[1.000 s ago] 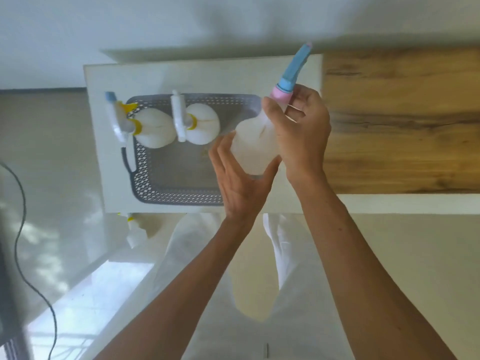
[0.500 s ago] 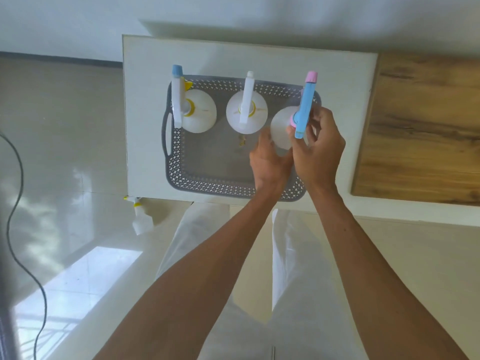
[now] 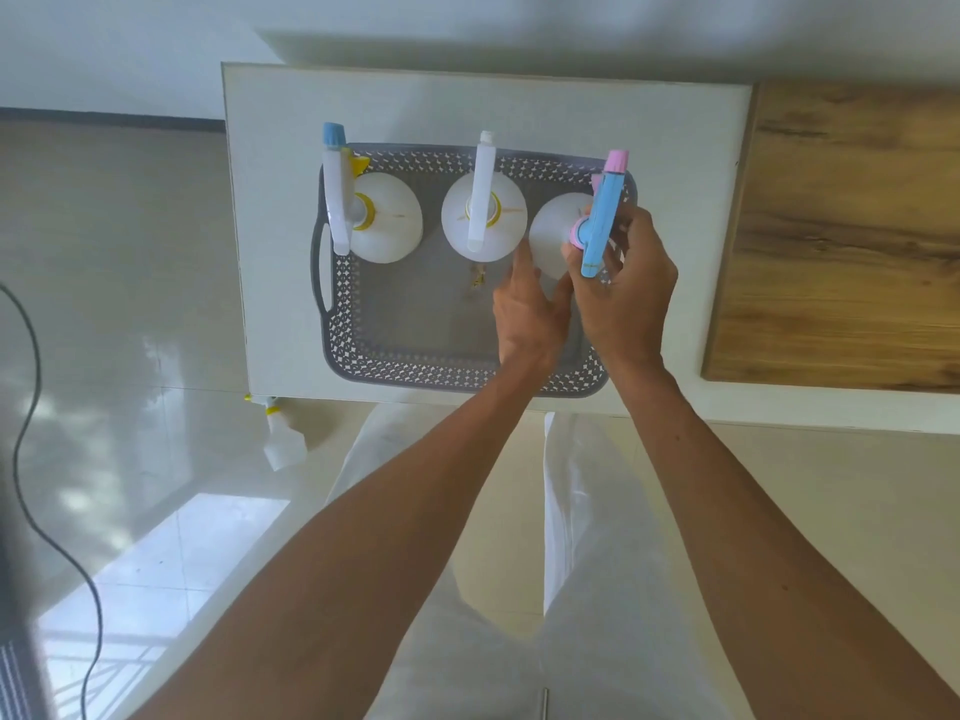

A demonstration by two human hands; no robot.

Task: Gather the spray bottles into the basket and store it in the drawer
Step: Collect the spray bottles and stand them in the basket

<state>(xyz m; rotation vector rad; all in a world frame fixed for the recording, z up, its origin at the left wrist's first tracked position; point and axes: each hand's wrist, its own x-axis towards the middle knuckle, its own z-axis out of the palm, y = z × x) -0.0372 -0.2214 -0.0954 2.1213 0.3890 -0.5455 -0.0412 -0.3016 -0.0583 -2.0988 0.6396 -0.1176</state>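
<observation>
Right hand [image 3: 629, 304] grips blue-headed bottle [image 3: 551, 228] in basket [image 3: 415, 372]; left hand [image 3: 523, 317] touches it

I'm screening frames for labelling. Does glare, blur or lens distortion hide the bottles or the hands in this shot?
Head view: even daylight, slightly soft throughout; glare and a window reflection lie only on the floor, left of the table; wide-angle stretch swells the forearms; the spray bottles, basket, left hand and right hand are readable.

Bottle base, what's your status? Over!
Right hand grips pink-and-blue spray bottle by its head; left hand touches its body. Bottle inside gray basket beside white-nozzle bottle and blue-nozzle bottle. Fourth bottle lies on floor.
</observation>
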